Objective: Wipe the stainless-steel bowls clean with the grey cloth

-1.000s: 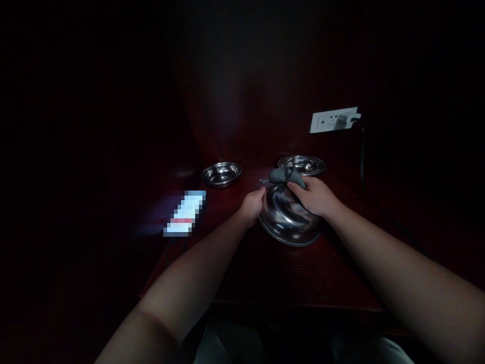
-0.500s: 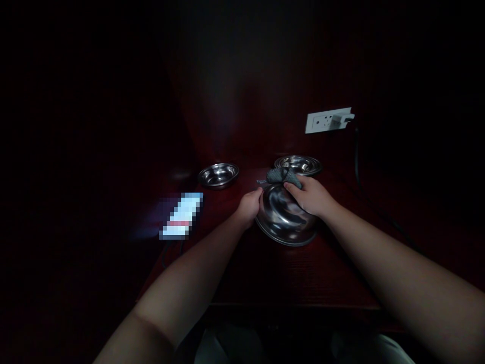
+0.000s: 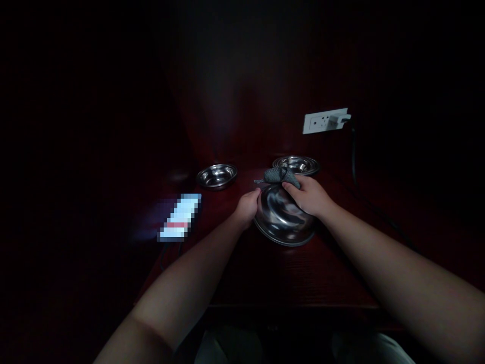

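Note:
A shiny metal bowl (image 3: pixel 285 216) is tilted over the table, its outer underside facing me. My left hand (image 3: pixel 247 208) is closed on the bowl's left edge, thumb up along the rim. Bunched at the bowl's far side is a grey cloth (image 3: pixel 281 176). My right hand (image 3: pixel 309 195) is closed on this cloth and presses it against the metal; some of its fingers are hidden behind the cloth and bowl.
A second metal bowl (image 3: pixel 217 176) stands at the back left, and stacked metal bowls (image 3: pixel 297 164) sit behind my right hand. A lit phone (image 3: pixel 180 217) lies at left with a cable. The wall socket (image 3: pixel 326 121) holds a plug, its cord (image 3: pixel 353 156) trailing right. The dark red table (image 3: pixel 265 283) ends near me.
The whole view has shifted very slightly. Both hands keep their hold, and the cloth has changed shape a little against the bowl.

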`<action>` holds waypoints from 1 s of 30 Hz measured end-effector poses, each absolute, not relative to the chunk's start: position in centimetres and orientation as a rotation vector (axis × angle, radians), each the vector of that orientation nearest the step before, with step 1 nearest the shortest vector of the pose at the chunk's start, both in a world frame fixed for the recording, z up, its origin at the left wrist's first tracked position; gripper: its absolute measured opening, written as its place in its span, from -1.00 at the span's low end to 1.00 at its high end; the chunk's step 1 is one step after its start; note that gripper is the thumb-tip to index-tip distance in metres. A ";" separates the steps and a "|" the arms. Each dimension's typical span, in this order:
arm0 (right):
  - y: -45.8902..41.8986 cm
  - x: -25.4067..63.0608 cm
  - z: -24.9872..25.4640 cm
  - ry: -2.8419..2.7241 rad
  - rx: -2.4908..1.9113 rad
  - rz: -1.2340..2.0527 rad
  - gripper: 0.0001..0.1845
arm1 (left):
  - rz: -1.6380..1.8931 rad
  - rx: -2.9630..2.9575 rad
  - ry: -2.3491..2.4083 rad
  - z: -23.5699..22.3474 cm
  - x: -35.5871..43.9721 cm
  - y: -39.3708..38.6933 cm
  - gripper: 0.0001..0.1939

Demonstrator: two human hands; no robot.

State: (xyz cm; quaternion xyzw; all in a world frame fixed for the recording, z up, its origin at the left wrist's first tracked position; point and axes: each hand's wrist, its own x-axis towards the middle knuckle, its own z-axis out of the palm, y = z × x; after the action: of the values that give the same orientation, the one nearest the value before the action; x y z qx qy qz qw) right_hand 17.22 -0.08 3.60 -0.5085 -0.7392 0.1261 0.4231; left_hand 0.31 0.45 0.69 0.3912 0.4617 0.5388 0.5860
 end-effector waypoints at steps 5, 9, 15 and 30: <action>-0.3 17.1 3.8 -1.839 -1.288 0.265 -0.77 | 1.255 0.909 1.076 0.7 0.3 0.4 -0.79; -0.5 17.0 3.8 -1.829 -1.325 0.226 -0.77 | 1.246 0.879 1.061 0.7 0.4 0.4 -0.79; -0.5 17.0 3.8 -1.814 -1.359 0.220 -0.76 | 1.253 0.886 1.070 0.7 0.4 0.4 -0.79; -0.6 16.9 3.9 -1.769 -1.329 0.257 -0.71 | 1.322 0.785 1.071 1.6 0.4 -0.1 -0.78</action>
State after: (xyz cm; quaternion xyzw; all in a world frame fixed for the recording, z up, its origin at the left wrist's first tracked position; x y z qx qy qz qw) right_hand 16.94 -0.57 3.93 -0.5354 -0.7127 0.1035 0.4413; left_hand 0.42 -0.10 1.56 0.3377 0.4606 0.5683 0.5923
